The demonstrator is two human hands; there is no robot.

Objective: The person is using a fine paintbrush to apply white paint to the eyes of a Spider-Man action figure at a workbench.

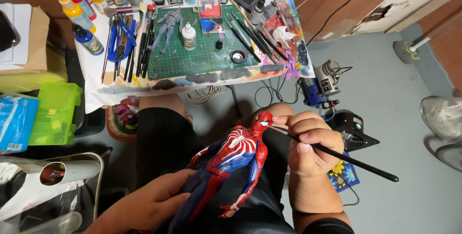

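Honestly, I'd worry about smearing — my right hand (310, 142) pinches the paintbrush (337, 154) at the figure's (231, 162) mask, while my left hand (149, 202) loosely cups its legs, so a slip there jolts the tip.

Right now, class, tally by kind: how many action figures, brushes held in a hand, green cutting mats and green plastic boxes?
Action figures: 2, the red and blue figure in the left hand and the grey figure.
Held brushes: 1, the black brush in the right hand.
Green cutting mat: 1
Green plastic box: 1
Total: 5
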